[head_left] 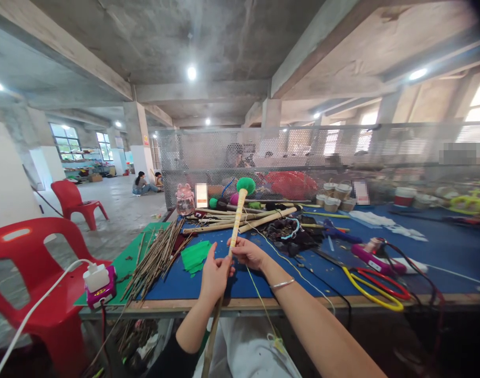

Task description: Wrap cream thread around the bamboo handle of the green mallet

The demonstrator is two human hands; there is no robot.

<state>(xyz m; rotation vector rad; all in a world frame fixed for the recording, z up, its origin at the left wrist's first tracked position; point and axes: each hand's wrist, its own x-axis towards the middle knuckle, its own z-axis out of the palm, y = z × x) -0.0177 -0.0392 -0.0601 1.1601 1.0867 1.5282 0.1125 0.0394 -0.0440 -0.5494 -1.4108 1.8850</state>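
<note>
A wooden stick (212, 336) rises at a tilt from my lap over the table's front edge. Its upper part is wrapped in pale yellow cord (237, 226), and a fuzzy green ball (246, 185) caps the top. My left hand (215, 278) is closed round the stick below the wrapping. At the wrapping's lower end, my right hand (248, 253), with a bangle on its wrist, has its fingers closed against the stick. From under that hand a thin yellow cord (259, 294) runs down toward my lap. What lies between the right fingertips is partly hidden.
Thin twigs (155, 260) and a green cloth (195, 257) lie left on the blue table (177, 289). Behind are thicker sticks (271, 218). Yellow-and-red-handled shears (374, 289) overhang the right edge. A power strip (100, 286) and red chair (23, 252) stand left; a mesh screen (200, 152) closes the back.
</note>
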